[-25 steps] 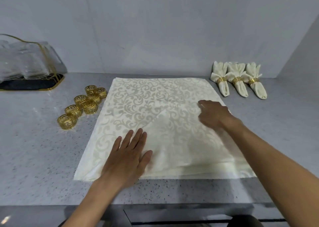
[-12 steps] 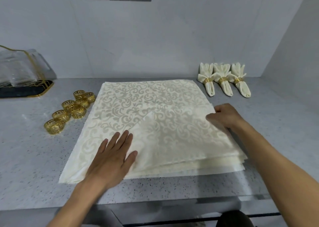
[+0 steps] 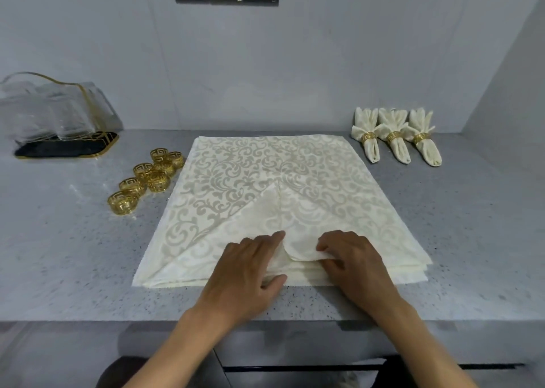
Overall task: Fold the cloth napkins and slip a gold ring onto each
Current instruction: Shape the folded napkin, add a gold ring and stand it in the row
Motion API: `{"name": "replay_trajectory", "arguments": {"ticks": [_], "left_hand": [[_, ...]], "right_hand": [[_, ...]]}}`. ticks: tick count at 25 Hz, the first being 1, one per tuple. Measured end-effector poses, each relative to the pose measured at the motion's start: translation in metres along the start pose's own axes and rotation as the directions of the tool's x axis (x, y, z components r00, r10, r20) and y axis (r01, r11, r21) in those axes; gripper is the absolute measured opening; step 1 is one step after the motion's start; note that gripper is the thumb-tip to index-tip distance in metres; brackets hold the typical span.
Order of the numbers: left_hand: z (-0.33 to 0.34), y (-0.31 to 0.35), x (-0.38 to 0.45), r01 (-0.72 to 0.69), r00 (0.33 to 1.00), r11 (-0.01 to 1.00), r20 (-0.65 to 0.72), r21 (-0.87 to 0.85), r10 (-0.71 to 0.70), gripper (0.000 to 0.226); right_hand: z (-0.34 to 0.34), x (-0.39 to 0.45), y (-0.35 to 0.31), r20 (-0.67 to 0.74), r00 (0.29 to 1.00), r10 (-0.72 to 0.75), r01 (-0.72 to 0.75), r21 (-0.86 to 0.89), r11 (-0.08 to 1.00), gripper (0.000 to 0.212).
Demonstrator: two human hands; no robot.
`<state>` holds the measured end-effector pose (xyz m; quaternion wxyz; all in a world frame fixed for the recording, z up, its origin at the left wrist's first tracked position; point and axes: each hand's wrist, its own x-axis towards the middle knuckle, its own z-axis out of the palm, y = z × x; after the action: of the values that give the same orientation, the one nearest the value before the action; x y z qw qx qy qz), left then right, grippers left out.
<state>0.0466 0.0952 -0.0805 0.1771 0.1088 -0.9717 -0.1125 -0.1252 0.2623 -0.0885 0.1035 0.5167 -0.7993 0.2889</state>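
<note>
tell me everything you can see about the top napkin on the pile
The top napkin is cream cloth with a pale grey scroll pattern. It lies flat on a stack of like napkins on the grey counter. Both near corners are folded in to meet at a centre seam. The left hand rests on it; the right hand pinches the right flap's near edge.

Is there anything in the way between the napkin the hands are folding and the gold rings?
Nothing visible. The gold rings sit on bare counter just left of the napkin, while both the left hand and right hand work its near edge.
</note>
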Motion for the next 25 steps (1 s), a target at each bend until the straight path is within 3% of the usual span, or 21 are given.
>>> {"name": "replay_trajectory", "arguments": {"ticks": [3,5,7,9,11,13,15,16,17,19,21,23,25], "left_hand": [[0.004,0.005,0.006,-0.045,0.999,0.999,-0.008,0.024,0.045,0.055],[0.006,0.006,0.011,-0.115,0.992,0.991,-0.052,0.064,0.118,0.037],[0.009,0.006,0.013,-0.165,0.984,0.983,-0.06,0.075,0.17,0.028],[0.009,0.005,0.016,-0.168,0.984,0.984,-0.043,0.057,0.171,0.022],[0.008,0.004,0.015,-0.174,0.984,0.982,-0.032,0.073,0.177,0.013],[0.007,0.005,0.014,-0.18,0.982,0.98,-0.047,0.085,0.184,0.023],[0.007,0.003,0.013,-0.192,0.978,0.979,-0.066,0.073,0.197,0.027],[0.008,0.004,0.012,-0.2,0.976,0.977,-0.068,0.074,0.205,0.026],[0.009,0.004,0.01,-0.208,0.975,0.975,-0.066,0.079,0.214,0.024],[0.014,0.005,0.008,-0.228,0.967,0.968,-0.089,0.107,0.238,0.019],[0.017,0.006,0.008,-0.234,0.963,0.963,-0.107,0.132,0.248,0.017],[0.02,0.004,0.008,-0.246,0.96,0.959,-0.101,0.141,0.261,0.025],[0.022,0.001,0.008,-0.271,0.956,0.952,-0.074,0.14,0.283,0.023]], "right_hand": [[-0.002,0.001,0.0,0.042,0.999,-0.001,0.0,0.013,1.0,0.021],[-0.009,0.0,0.001,0.153,0.987,-0.05,0.045,0.037,0.998,0.027],[-0.022,0.002,0.005,0.268,0.963,-0.037,-0.005,0.153,0.988,0.036],[-0.033,0.007,0.016,0.218,0.97,0.111,-0.147,0.156,0.977,0.032],[-0.039,0.018,0.03,0.091,0.943,0.321,-0.306,-0.145,0.941,0.028],[-0.049,0.026,0.039,0.199,0.833,0.516,-0.455,-0.282,0.844,0.021],[-0.062,0.025,0.038,0.314,0.746,0.587,-0.544,-0.221,0.809,0.01],[-0.068,0.024,0.034,0.311,0.736,0.602,-0.553,-0.238,0.799,0.009],[-0.07,0.022,0.028,0.269,0.763,0.588,-0.511,-0.306,0.803,0.012],[-0.059,0.029,0.012,0.089,0.896,0.434,-0.367,-0.402,0.839,0.032],[-0.034,0.056,-0.017,0.009,0.97,0.243,-0.233,-0.241,0.942,0.048],[0.0,0.09,-0.035,0.161,0.966,0.202,-0.167,-0.207,0.964,0.058],[0.038,0.111,-0.033,0.337,0.895,0.29,-0.205,-0.267,0.942,0.062]]}}
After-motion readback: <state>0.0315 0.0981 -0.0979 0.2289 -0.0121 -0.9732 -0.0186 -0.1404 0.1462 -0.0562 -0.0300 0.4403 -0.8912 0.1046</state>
